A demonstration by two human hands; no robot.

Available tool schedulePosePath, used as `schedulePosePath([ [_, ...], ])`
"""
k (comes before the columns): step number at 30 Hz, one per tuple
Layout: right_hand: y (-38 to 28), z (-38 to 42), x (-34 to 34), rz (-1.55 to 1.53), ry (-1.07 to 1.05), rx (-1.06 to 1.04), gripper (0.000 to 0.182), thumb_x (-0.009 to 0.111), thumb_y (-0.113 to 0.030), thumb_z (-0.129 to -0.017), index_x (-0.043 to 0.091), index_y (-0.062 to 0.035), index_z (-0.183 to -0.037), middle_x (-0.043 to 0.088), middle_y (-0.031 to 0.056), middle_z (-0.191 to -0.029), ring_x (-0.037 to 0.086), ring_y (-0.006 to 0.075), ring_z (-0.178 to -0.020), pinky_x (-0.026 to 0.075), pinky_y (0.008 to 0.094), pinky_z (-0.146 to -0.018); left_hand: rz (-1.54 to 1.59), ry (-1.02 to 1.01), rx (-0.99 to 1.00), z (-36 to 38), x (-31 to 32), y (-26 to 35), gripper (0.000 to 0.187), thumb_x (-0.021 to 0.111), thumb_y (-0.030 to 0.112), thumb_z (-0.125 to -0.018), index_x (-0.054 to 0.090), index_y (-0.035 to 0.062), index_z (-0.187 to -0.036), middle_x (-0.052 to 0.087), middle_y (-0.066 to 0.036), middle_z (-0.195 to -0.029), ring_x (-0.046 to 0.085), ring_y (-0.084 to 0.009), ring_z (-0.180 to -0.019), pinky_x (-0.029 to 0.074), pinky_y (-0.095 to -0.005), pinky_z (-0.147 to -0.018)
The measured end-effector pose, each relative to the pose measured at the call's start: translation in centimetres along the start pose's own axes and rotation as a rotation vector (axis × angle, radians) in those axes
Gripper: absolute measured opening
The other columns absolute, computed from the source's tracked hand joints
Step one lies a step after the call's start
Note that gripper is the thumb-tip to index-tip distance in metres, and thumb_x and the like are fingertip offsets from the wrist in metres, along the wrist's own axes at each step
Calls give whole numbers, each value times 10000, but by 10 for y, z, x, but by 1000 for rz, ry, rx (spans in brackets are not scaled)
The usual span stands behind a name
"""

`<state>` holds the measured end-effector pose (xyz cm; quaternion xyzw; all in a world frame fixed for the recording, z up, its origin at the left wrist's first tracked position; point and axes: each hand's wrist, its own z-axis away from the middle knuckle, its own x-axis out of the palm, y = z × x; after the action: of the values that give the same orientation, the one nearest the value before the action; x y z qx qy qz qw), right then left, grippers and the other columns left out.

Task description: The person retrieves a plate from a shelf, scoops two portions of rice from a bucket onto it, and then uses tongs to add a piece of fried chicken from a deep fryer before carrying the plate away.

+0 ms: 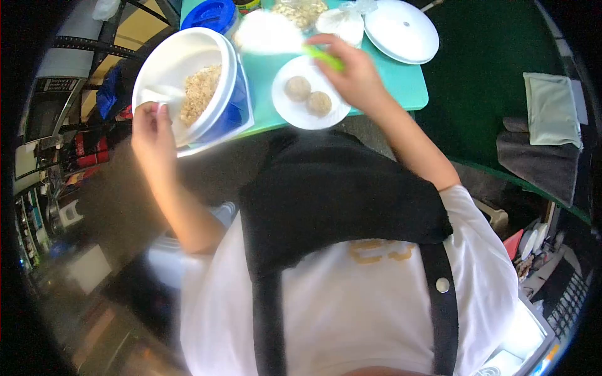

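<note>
My left hand (153,128) is closed on the handle of a white scoop (164,94), whose head is inside a white tub (145,62). Crumbly beige food (201,93) lies in that tub. My right hand (351,72) grips a bright green tool (324,57) above the right edge of a white plate (311,121); the tool's shape is partly blurred and hidden by my fingers. Two round beige balls (297,89) (320,103) sit side by side on the plate.
On the turquoise table (411,88) stand a blue-lidded container (209,17), a blurred white item (269,32), bags of food (300,11) and a white round lid (402,31). Folded cloths (552,109) lie at the right. Shelving stands at the left.
</note>
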<state>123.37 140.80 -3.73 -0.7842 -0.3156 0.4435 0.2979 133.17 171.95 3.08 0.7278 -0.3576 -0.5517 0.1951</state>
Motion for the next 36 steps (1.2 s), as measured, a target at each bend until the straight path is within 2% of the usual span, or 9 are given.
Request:
schedulePosePath([
  [2,-39,-33,36,74,35,-307,265,653,-189,-777,625,-127,-1033,637,108,-894,629,301,-776,514,399,-719,-141,-40,48,-16,8,-31,181,610,150,-864,580,-11,-941,634,-162,-785,590,-192,-679,466,-301,-667],
  [11,-53,-93,147,337,-483,-283,150,631,-187,-774,689,-89,-871,617,122,-934,619,292,-850,514,391,-724,-295,-199,161,-30,11,-63,225,643,141,-795,639,24,-987,598,-169,-1037,566,-317,-1002,433,-384,-884],
  [13,-44,-88,127,67,-139,-424,185,657,-208,-760,689,-97,-904,620,114,-952,601,285,-910,497,394,-780,-306,-148,223,-30,8,-62,246,640,148,-790,637,41,-1011,531,-167,-1178,507,-331,-1096,395,-406,-947],
  [18,108,-43,29,158,484,72,462,718,-75,-715,576,-75,-1154,575,106,-1140,566,245,-1013,461,348,-877,-395,25,251,-23,4,-59,238,653,144,-784,649,54,-1004,568,-179,-1112,520,-339,-1075,380,-425,-957],
  [23,307,53,-75,-508,1369,979,808,738,-152,-741,297,-41,-1410,408,231,-1337,485,330,-1161,399,461,-963,-290,102,291,-14,15,-59,210,654,132,-779,654,62,-977,566,-164,-1116,518,-319,-1078,383,-409,-953],
  [26,285,59,-98,-1379,1196,1278,833,703,-407,-796,243,-118,-1427,464,112,-1318,435,278,-1235,194,486,-1078,-313,120,258,-3,22,-38,204,637,127,-776,649,74,-972,537,-158,-1146,501,-331,-1088,379,-430,-953],
  [28,298,63,-91,-1233,977,1219,746,706,-445,-784,343,-122,-1350,493,73,-1281,452,223,-1214,189,480,-1079,-278,154,236,4,25,-30,171,636,106,-780,647,73,-948,543,-140,-1118,505,-324,-1080,382,-429,-948],
  [33,322,55,-80,-1276,964,1091,443,676,-314,-838,509,-89,-1180,636,72,-1074,593,235,-1020,461,357,-848,-319,184,166,24,22,-20,152,642,103,-784,650,79,-934,550,-120,-1126,506,-317,-1074,383,-424,-940],
  [36,314,43,-80,-1355,1041,875,451,611,-197,-878,454,-55,-1276,571,130,-1215,546,297,-1126,447,487,-958,-348,201,145,34,13,-21,153,645,99,-781,650,79,-933,550,-116,-1131,505,-310,-1069,384,-416,-932],
])
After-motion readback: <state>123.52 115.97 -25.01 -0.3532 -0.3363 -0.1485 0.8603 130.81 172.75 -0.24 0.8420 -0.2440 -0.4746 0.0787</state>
